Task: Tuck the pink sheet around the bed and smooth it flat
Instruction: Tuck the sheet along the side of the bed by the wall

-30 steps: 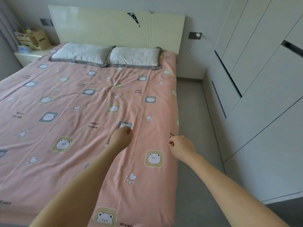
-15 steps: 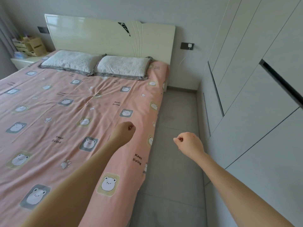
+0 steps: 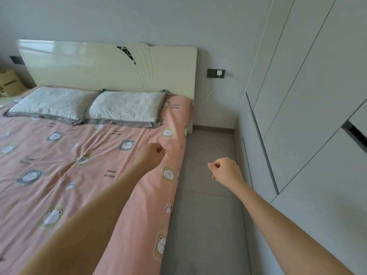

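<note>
The pink sheet [image 3: 95, 159] with bear prints covers the bed and hangs down its right side toward the floor. Some creases run across its middle. My left hand [image 3: 152, 153] hovers above the sheet near the bed's right edge, fingers curled into a loose fist with nothing in it. My right hand [image 3: 226, 171] is out over the grey floor beside the bed, also loosely fisted and apart from the sheet.
Two white pillows [image 3: 127, 106] lie against the cream headboard [image 3: 99, 64]. A narrow grey floor strip [image 3: 206, 215] runs between the bed and the white wardrobe [image 3: 307, 116]. A charger cable hangs from a wall socket [image 3: 215, 73]. A cardboard box [image 3: 9, 82] stands at far left.
My view has moved forward along the bed's right side toward the headboard. My right hand came off the sheet's edge and now sits over the floor; both hands stay loosely closed.
</note>
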### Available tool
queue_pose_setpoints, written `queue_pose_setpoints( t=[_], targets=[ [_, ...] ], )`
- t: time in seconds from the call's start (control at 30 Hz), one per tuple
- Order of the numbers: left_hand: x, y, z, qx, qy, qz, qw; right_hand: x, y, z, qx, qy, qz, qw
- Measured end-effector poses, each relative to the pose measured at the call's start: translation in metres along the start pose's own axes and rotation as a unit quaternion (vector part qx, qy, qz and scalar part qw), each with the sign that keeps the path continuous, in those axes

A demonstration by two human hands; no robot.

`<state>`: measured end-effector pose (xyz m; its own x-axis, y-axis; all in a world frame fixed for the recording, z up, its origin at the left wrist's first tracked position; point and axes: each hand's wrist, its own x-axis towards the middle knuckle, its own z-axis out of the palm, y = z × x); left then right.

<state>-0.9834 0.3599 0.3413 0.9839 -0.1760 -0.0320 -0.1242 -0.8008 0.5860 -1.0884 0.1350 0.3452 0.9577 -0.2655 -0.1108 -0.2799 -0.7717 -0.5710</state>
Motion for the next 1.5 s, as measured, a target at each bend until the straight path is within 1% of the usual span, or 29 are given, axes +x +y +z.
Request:
queue_pose_setpoints(
  t=[0.13, 0.27, 0.53, 0.63, 0.8, 1.03, 1.23, 1.3, 1.37, 1.4, 1.5],
  targets=[
    [0.102, 0.034, 0.015, 0.046, -0.006, 0.020, 0.999, 0.099, 0.013, -0.011, 0.031, -0.008, 0.032, 0.999],
    [0.210, 0.059, 0.033, 0.043, -0.005, 0.029, 0.999, 0.214, 0.029, -0.021, 0.051, -0.010, 0.048, 0.997],
    [0.426, 0.097, 0.067, 0.037, 0.021, -0.031, 0.999, 0.467, 0.044, -0.038, 0.061, -0.008, 0.048, 0.997],
    [0.495, 0.098, 0.077, 0.032, 0.033, -0.054, 0.997, 0.549, 0.045, -0.036, 0.069, -0.009, 0.061, 0.996],
    [0.619, 0.078, 0.097, 0.041, 0.029, -0.083, 0.995, 0.674, 0.046, -0.009, 0.087, -0.040, 0.080, 0.992],
    [0.819, 0.050, 0.140, 0.072, -0.011, -0.076, 0.994, 0.854, 0.053, 0.039, 0.112, -0.043, 0.139, 0.983],
    [0.946, 0.017, 0.197, 0.111, -0.032, -0.099, 0.988, 0.986, 0.068, 0.091, 0.195, -0.047, 0.216, 0.956],
    [0.980, 0.005, 0.216, 0.125, -0.038, -0.098, 0.987, 1.025, 0.073, 0.112, 0.235, -0.060, 0.253, 0.936],
    [1.013, -0.009, 0.234, 0.136, -0.039, -0.092, 0.986, 1.064, 0.077, 0.136, 0.286, -0.070, 0.295, 0.909],
    [1.027, -0.017, 0.244, 0.142, -0.040, -0.087, 0.985, 1.083, 0.079, 0.150, 0.303, -0.078, 0.305, 0.899],
    [1.066, -0.038, 0.274, 0.165, -0.054, -0.065, 0.983, 1.133, 0.085, 0.191, 0.314, -0.120, 0.312, 0.889]
  ],
)
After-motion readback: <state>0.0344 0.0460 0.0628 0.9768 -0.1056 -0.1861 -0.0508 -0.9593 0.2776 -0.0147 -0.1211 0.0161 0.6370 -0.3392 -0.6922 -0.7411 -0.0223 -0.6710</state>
